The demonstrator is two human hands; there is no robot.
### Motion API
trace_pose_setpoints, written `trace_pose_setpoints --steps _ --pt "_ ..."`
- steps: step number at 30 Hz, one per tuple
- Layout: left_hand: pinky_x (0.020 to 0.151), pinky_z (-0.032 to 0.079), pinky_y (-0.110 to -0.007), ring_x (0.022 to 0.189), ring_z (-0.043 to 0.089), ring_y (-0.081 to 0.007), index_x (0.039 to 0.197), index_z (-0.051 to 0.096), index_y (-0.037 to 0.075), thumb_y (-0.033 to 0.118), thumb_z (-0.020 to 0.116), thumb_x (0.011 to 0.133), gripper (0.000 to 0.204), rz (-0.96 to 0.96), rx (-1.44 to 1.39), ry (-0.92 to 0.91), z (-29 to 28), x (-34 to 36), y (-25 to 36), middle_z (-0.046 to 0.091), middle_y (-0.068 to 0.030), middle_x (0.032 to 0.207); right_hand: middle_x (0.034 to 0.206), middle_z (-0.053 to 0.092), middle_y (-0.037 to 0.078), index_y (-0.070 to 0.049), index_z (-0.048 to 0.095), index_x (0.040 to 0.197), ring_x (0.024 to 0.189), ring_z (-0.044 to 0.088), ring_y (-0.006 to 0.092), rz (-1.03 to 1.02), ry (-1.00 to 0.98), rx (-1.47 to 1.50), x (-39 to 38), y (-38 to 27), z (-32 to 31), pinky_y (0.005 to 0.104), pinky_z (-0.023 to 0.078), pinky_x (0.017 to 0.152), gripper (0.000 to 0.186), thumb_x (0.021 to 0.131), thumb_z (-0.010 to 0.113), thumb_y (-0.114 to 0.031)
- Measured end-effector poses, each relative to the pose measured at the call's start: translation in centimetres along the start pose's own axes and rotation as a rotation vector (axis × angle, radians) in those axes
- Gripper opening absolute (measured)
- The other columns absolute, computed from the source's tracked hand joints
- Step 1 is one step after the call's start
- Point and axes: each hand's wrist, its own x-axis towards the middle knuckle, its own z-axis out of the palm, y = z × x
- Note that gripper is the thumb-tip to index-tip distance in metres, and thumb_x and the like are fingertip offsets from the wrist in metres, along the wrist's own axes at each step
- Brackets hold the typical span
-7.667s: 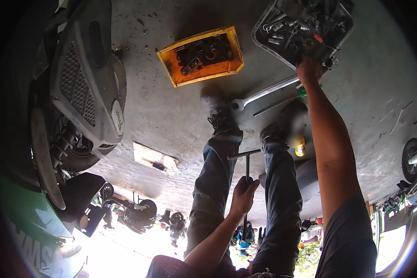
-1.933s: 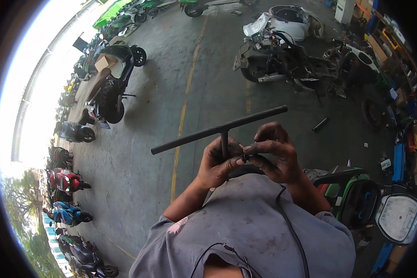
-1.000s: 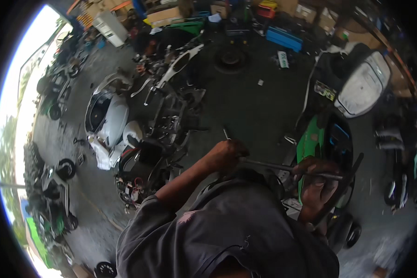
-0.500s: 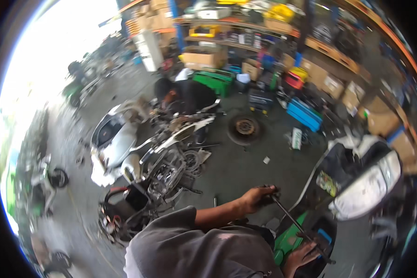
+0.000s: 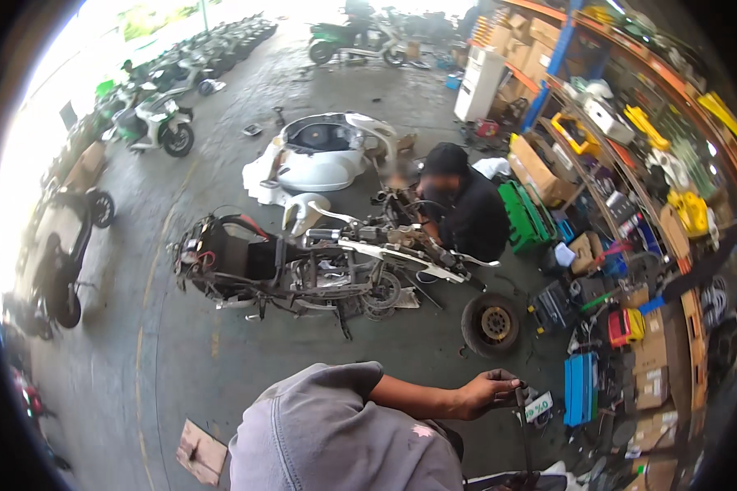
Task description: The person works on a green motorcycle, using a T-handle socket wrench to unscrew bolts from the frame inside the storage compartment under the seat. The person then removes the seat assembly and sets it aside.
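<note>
My left hand reaches out from the grey sleeve with its fingers closed around the upper end of a slim dark rod. The rod runs down toward the lower edge, where its far end merges with dark and white shapes that I cannot make out. My right hand does not show. Beyond my left hand a small wheel with a tyre lies flat on the floor. A green-and-white printed piece is just behind the rod.
A stripped scooter frame lies ahead, with a white body shell behind it. A co-worker in black crouches beside the frame. Shelving, a blue toolbox and boxes line the right. A cardboard piece lies lower left.
The view has swung left, bringing the rows of scooters into sight. My left hand still grips the rod, which now hangs more upright. My right hand, earlier at the rod's lower part, has left the view.
</note>
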Motion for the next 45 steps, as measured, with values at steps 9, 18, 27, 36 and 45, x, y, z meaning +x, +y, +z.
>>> trace_pose_setpoints --steps 9,18,27,36,45 --pt "0.09 0.049 -0.037 0.1 0.061 -0.0201 0.099 0.055 0.005 0.013 0.065 0.086 0.018 0.875 -0.11 0.41 -0.9 -2.0 7.8 0.062 -0.0082 0.104 0.12 0.047 0.026 0.004 0.026 0.14 0.099 0.058 0.0362 -0.481 -0.485 0.645 11.9 4.6 22.7 0.0444 0.048 0.085 0.069 0.083 0.059 -0.015" --pt "0.085 0.051 -0.033 0.09 0.064 -0.0208 0.098 0.057 0.001 0.009 0.061 0.087 0.014 1.538 -0.498 1.017 0.7 -6.5 -4.7 0.065 -0.0109 0.095 0.104 0.057 0.021 -0.004 0.044 0.102 0.09 0.063 0.0256 -0.48 -1.245 2.257 22.4 -12.2 12.0 0.0383 0.055 0.079 0.013 0.091 0.049 0.002" --pt "0.081 0.055 -0.03 0.086 0.067 -0.0203 0.093 0.061 0.003 0.003 0.057 0.089 0.006 2.179 -0.673 1.128 5.4 -9.1 -16.9 0.067 -0.01 0.092 0.102 0.061 0.023 -0.003 0.048 0.102 0.091 0.064 0.0255 -0.77 -1.815 2.322 18.3 -12.6 8.7 0.0388 0.056 0.079 0.018 0.088 0.056 0.005" --pt "0.078 0.056 -0.026 0.085 0.066 -0.0161 0.095 0.063 0.002 0.004 0.06 0.088 0.008 2.31 -0.73 1.168 4.8 -15.7 -24.4 0.067 -0.0091 0.094 0.095 0.063 0.02 -0.002 0.048 0.098 0.085 0.065 0.0227 -1.077 -1.816 2.353 11.9 -17.1 0.4 0.0351 0.056 0.073 0.02 0.085 0.062 0.003" --pt "0.077 0.054 -0.025 0.082 0.065 -0.0143 0.097 0.064 0.002 0.006 0.06 0.089 0.009 2.365 -0.834 1.257 2.4 -24.7 -32.8 0.068 -0.0062 0.091 0.101 0.064 0.017 -0.003 0.053 0.098 0.098 0.063 0.0213 -1.442 -2.276 1.935 2.4 -20.1 -9.5 0.0332 0.051 0.083 0.015 0.087 0.057 0.006"
